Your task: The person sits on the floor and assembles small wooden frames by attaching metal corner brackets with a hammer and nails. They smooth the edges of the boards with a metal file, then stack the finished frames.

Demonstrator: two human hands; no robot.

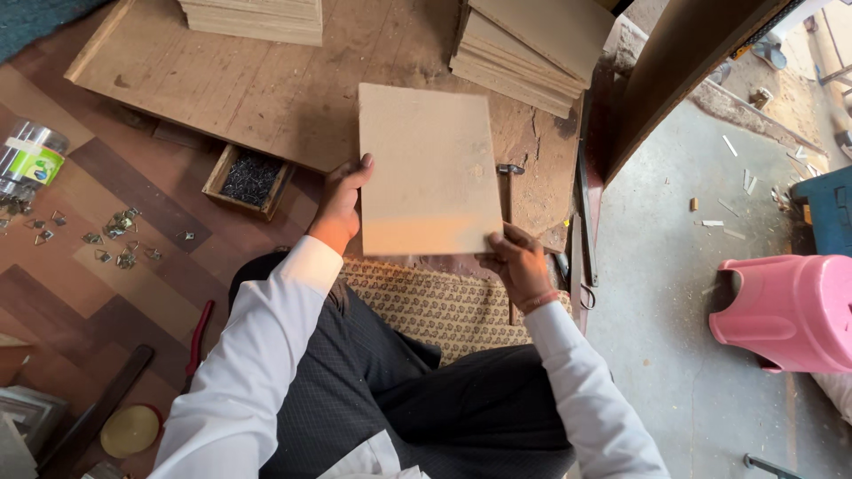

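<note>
Sitting cross-legged on the floor, the person holds a plain rectangular board (pixel 430 168) up in front of them, above the big plywood sheet (pixel 266 89) that lies on the ground. The left hand (pixel 340 200) grips the board's left edge, thumb on the face and fingers curled out of sight behind it. The right hand (pixel 519 262) pinches the lower right corner, fingers wrapped round the bottom edge. Two stacks of similar boards (pixel 532 44) rest along the far edge of the plywood sheet. A small wooden box of dark nails (pixel 249 180) sits at the sheet's near edge, just left of the left hand. Metal hangers (pixel 115 235) are scattered on the floor to the left, and a pink plastic stool (pixel 785 310) lies tipped on the concrete to the right.
</note>
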